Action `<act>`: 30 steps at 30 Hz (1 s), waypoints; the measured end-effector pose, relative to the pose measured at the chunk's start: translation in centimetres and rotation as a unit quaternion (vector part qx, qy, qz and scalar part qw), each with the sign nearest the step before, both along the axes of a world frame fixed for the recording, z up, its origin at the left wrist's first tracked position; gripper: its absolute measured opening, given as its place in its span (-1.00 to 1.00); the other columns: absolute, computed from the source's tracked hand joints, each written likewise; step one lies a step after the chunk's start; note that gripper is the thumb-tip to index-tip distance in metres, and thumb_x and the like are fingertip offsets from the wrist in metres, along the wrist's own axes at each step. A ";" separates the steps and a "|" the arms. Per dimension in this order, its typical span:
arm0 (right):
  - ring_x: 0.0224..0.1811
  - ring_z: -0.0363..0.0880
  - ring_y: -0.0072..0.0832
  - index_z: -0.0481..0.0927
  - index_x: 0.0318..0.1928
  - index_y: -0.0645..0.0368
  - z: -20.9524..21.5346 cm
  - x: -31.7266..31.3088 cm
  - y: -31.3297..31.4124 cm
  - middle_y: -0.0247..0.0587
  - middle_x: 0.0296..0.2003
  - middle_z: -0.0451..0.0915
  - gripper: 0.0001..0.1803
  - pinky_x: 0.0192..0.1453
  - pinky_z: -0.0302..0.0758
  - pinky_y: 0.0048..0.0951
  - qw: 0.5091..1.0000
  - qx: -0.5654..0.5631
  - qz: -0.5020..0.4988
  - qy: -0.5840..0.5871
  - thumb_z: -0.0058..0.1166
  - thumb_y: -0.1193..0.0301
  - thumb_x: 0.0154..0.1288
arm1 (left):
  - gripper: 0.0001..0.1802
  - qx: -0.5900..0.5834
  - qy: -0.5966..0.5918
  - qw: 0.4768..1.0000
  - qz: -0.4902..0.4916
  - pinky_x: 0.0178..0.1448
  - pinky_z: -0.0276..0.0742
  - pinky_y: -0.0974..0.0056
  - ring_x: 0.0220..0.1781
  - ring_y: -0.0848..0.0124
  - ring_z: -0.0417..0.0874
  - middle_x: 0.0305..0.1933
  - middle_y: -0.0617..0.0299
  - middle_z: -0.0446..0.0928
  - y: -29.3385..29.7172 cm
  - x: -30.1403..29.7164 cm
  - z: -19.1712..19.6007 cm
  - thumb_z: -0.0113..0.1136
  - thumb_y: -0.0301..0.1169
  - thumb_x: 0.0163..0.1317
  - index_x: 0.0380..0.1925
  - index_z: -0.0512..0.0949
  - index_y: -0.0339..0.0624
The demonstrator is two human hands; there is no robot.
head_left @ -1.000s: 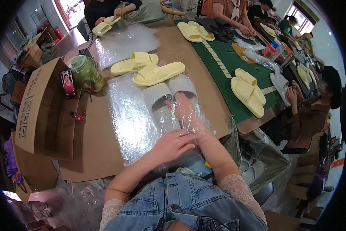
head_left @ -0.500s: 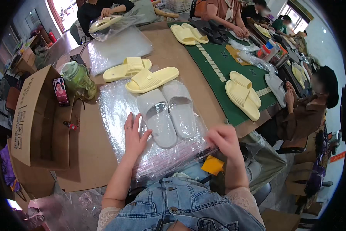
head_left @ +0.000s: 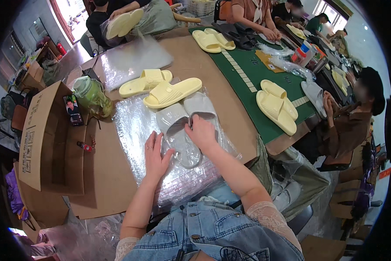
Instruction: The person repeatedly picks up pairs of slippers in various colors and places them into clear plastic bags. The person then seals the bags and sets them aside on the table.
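A pair of grey slippers lies side by side inside a clear plastic bag: the left slipper [head_left: 176, 120] and the right slipper [head_left: 199, 104]. Under them is a stack of clear plastic bags [head_left: 134, 130]. My left hand [head_left: 155, 156] rests flat with spread fingers at the left slipper's edge. My right hand [head_left: 203, 134] reaches over the pair, its fingers curled together against the plastic between the slippers; whatever they pinch is hidden. Just beyond the straps lie two yellow slippers, the nearer one [head_left: 172, 92] and the farther one [head_left: 145, 82].
On my left stands an open cardboard box [head_left: 43, 139], with a phone [head_left: 73, 111] and a green-filled jar [head_left: 93, 95] beside it. More yellow slippers [head_left: 276, 106] lie on a green mat [head_left: 241, 80] at right. Co-workers sit around the table; one holds wrapped yellow slippers [head_left: 123, 22].
My right hand has swung in from the right of the bag onto the grey slippers. My left hand stays by the left slipper. The far-left co-worker has tilted up the wrapped yellow slippers.
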State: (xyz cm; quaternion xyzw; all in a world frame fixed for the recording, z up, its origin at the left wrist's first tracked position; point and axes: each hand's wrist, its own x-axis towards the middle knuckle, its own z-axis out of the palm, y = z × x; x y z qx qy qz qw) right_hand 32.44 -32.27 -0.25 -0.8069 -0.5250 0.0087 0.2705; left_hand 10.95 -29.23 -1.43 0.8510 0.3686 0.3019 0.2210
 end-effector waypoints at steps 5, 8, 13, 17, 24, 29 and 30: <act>-0.44 0.64 0.02 0.54 -0.39 0.18 0.3 1.4 -0.5 -0.01 -0.52 0.62 -0.73 -0.33 0.53 -0.01 0.997 0.050 0.039 0.050 0.16 0.22 0.25 | -0.33 -0.003 -0.018 1.000 0.018 0.50 0.18 -0.07 0.43 -0.15 0.29 0.43 -0.24 0.28 0.1 0.2 0.0 0.27 -0.19 0.29 0.32 0.38 -0.31; -0.44 0.63 -0.01 0.53 -0.45 0.19 1.1 2.8 -2.6 -0.01 -0.53 0.61 -0.72 -0.35 0.51 -0.04 0.993 0.080 0.043 0.071 0.19 0.22 0.19 | -0.37 -0.015 -0.034 0.999 0.032 0.49 0.20 -0.05 0.41 -0.15 0.32 0.40 -0.23 0.34 0.3 0.1 -0.6 0.23 -0.20 0.32 0.30 0.39 -0.34; -0.50 0.59 -0.09 0.52 -0.47 0.22 2.0 6.4 -11.8 -0.03 -0.57 0.56 -0.71 -0.38 0.49 -0.17 0.993 0.023 0.007 0.113 0.26 0.26 0.07 | -0.40 -0.004 -0.023 0.999 0.028 0.47 0.23 -0.03 0.40 -0.11 0.34 0.38 -0.19 0.37 0.4 0.0 -0.8 0.21 -0.21 0.33 0.28 0.41 -0.33; -0.48 0.64 -0.33 0.64 -0.35 0.23 5.5 10.8 -23.3 -0.11 -0.54 0.62 -0.82 -0.34 0.53 -0.31 0.985 0.022 -0.096 0.141 0.27 0.39 0.06 | -0.39 0.010 -0.017 1.000 0.019 0.47 0.23 -0.05 0.40 -0.11 0.34 0.37 -0.19 0.38 0.3 0.4 -1.0 0.27 -0.22 0.28 0.26 0.42 -0.33; -0.51 0.56 -0.18 0.56 -0.49 0.30 14.4 21.9 -42.0 0.01 -0.58 0.54 -0.72 -0.37 0.45 -0.13 0.920 -0.109 -0.355 -0.121 0.19 0.29 0.10 | -0.38 -0.059 -0.005 0.998 0.027 0.51 0.21 0.02 0.46 -0.06 0.26 0.42 -0.18 0.30 -0.1 -0.1 -0.4 0.25 -0.35 0.30 0.34 0.36 -0.28; -0.29 0.66 0.07 0.67 -0.49 0.24 8.5 21.4 -48.4 0.14 -0.46 0.64 -0.65 -0.16 0.55 0.03 0.864 -0.338 -0.351 -0.123 0.26 0.16 -0.05 | -0.37 -0.005 0.019 1.000 0.000 0.52 0.15 0.03 0.45 -0.03 0.28 0.40 -0.16 0.34 0.6 -0.3 -1.3 0.26 -0.34 0.30 0.33 0.37 -0.34; -0.30 0.66 0.06 0.67 -0.52 0.23 6.8 21.0 -48.1 0.13 -0.46 0.64 -0.64 -0.14 0.56 0.02 0.870 -0.334 -0.352 -0.084 0.28 0.13 -0.07 | -0.37 -0.004 0.014 1.000 -0.002 0.52 0.15 0.03 0.45 -0.02 0.28 0.40 -0.15 0.34 0.6 -0.3 -1.6 0.27 -0.34 0.30 0.33 0.37 -0.34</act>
